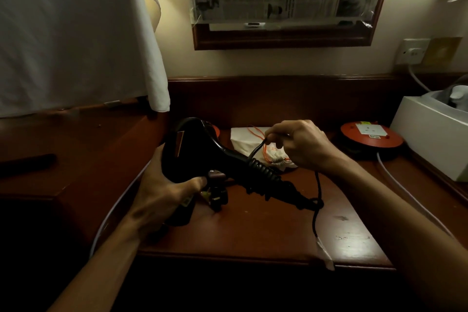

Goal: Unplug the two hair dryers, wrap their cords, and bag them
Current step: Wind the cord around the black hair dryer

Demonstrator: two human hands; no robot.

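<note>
A black hair dryer (192,144) is held above the dark wooden desk (266,225), its handle pointing right. My left hand (162,190) grips its body from below. Several turns of black cord (263,172) are wound round the handle. My right hand (298,144) pinches a loop of that cord just above the handle. The rest of the cord (316,210) hangs down toward the desk's front edge. A black plug (217,197) lies on the desk under the dryer. A white drawstring bag (250,139) with orange strings lies behind the dryer.
A red extension reel (364,137) sits at the back right, with a white cable (405,190) running forward. A white box (435,132) stands at the far right. A wall socket (412,52) is above it. White cloth (76,33) hangs at the left over a raised ledge.
</note>
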